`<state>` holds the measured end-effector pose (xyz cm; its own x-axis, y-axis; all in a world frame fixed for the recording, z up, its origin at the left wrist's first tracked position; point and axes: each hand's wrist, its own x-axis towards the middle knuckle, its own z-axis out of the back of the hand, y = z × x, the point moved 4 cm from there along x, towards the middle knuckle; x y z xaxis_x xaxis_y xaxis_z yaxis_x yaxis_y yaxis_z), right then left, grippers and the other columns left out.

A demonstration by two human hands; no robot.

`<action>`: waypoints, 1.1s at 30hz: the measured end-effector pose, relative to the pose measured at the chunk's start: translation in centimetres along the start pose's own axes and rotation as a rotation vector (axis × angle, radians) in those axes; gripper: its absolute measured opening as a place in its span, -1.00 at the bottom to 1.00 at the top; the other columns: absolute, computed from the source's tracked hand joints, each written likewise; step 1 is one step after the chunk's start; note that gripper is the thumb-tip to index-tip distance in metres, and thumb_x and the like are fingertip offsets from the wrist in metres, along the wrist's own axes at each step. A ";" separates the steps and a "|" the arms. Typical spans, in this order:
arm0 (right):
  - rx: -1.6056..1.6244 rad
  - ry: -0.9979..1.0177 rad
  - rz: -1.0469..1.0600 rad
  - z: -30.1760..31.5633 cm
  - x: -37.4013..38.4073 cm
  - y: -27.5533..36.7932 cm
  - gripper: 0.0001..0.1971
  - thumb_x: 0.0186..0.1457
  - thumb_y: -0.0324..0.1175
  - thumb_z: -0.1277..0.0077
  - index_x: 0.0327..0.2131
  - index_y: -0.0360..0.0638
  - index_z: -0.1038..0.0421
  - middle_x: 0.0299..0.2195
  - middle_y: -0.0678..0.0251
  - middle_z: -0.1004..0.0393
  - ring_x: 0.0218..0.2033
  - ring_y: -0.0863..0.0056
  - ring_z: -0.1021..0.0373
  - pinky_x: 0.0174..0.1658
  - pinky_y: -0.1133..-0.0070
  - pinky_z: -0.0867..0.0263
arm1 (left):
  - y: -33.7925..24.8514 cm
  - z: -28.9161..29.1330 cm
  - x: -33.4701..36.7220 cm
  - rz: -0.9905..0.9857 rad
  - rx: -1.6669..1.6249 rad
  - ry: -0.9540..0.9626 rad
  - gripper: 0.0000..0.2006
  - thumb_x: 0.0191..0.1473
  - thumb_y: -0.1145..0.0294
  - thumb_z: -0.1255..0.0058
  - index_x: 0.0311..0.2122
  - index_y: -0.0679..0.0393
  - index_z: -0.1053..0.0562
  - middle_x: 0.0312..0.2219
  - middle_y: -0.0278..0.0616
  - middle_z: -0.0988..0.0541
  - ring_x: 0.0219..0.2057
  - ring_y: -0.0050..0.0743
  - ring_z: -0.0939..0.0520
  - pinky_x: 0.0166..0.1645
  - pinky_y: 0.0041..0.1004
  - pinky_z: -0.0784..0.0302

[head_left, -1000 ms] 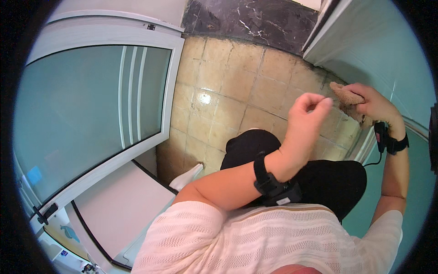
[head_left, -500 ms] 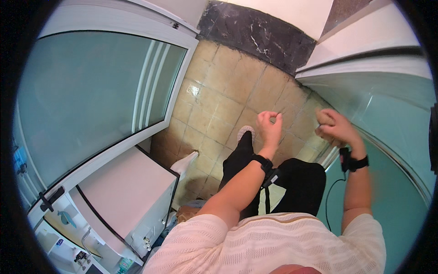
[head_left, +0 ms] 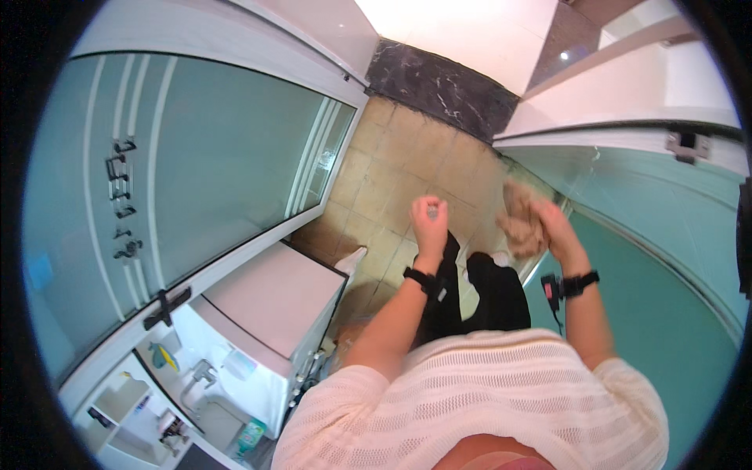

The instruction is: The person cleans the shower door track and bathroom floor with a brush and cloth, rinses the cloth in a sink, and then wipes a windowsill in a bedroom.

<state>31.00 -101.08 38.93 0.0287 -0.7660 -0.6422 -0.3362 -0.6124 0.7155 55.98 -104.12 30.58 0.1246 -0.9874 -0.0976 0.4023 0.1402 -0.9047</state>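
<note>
My right hand [head_left: 554, 225] is closed on a brown cloth [head_left: 518, 223] that hangs crumpled and blurred to its left, near the green glass panel [head_left: 627, 258]. My left hand [head_left: 429, 227] is held up over the tiled floor with its fingers curled into a ring. A small greyish spot shows inside that ring, and I cannot make out whether it is an object. Both wrists wear black bands. Below the hands are my legs in black trousers [head_left: 493, 298], with my feet on the floor.
A large frosted glass door [head_left: 227, 149] in a white frame stands at the left. Beneath it are a pale-topped washing-machine-like box [head_left: 270, 294] and a sink [head_left: 223, 415] with a tap [head_left: 196, 376]. Tan tiles [head_left: 399, 149] run to a dark marble threshold [head_left: 442, 82].
My right hand has moved left and slightly down, and more of the brown cloth shows. My left hand has shifted left. The view has turned, with more of the sink showing and both feet apart.
</note>
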 end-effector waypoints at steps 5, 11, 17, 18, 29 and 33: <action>0.557 0.236 0.116 -7.3 -0.5 10.7 -0.49 0.21 -0.10 0.23 0.11 -0.25 -0.10 0.07 0.25 -0.23 0.07 0.40 -0.19 0.14 0.46 -0.12 | -8.0 6.1 7.6 0.032 -0.186 -0.003 -0.87 0.01 0.38 -0.05 -0.32 0.17 -0.42 -0.43 -0.39 -0.45 -0.39 -0.61 -0.39 -0.28 -0.58 -0.31; 0.800 0.426 0.282 -10.1 -0.8 18.4 -0.51 0.23 -0.25 0.31 0.17 -0.24 0.03 0.12 0.18 -0.14 0.13 0.32 -0.12 0.19 0.39 -0.03 | -20.3 5.4 14.7 0.168 -0.741 0.299 -0.91 0.08 0.37 0.02 -0.29 0.08 -0.42 -0.34 -0.40 -0.46 -0.31 -0.58 -0.44 -0.20 -0.55 -0.32; 0.801 0.331 0.376 -9.4 2.4 22.8 -0.49 0.11 -0.47 0.28 0.16 -0.24 0.03 0.10 0.16 -0.15 0.12 0.32 -0.13 0.19 0.39 -0.04 | -28.3 1.1 17.4 0.535 -1.247 1.010 -0.85 0.14 0.31 0.12 -0.20 0.05 -0.39 -0.25 -0.38 -0.46 -0.20 -0.41 -0.44 -0.15 -0.36 -0.35; 0.812 0.283 0.386 -9.2 3.2 23.4 -0.48 0.07 -0.52 0.28 0.15 -0.23 0.01 0.10 0.15 -0.16 0.12 0.31 -0.14 0.19 0.39 -0.04 | -29.3 0.6 18.7 0.495 -1.156 1.003 -0.87 0.14 0.33 0.11 -0.22 0.08 -0.39 -0.29 -0.37 -0.46 -0.22 -0.45 -0.45 -0.16 -0.39 -0.35; 0.666 -0.414 0.699 -5.5 6.5 31.0 -0.44 -0.07 -0.68 0.22 0.10 -0.22 -0.10 -0.02 0.22 -0.28 0.02 0.39 -0.23 0.11 0.49 -0.15 | -40.2 -7.0 33.5 0.421 -0.931 1.207 -0.85 0.12 0.37 0.14 -0.34 0.22 -0.39 -0.43 -0.23 -0.48 -0.33 -0.36 -0.52 -0.16 -0.35 -0.43; 0.297 -0.794 0.770 -4.2 6.7 34.6 -0.48 -0.03 -0.62 0.14 0.08 -0.22 -0.15 -0.06 0.30 -0.31 -0.03 0.52 -0.24 0.06 0.59 -0.15 | -45.3 -12.1 35.9 0.441 -0.866 1.472 -0.85 0.08 0.39 0.12 -0.33 0.25 -0.39 -0.43 -0.19 -0.48 -0.31 -0.24 -0.52 -0.14 -0.30 -0.43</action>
<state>23.50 -128.17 60.53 -0.8482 -0.5135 -0.1297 -0.2187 0.1165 0.9688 31.25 -146.82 63.04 -0.9613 -0.1994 -0.1904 -0.0460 0.7969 -0.6024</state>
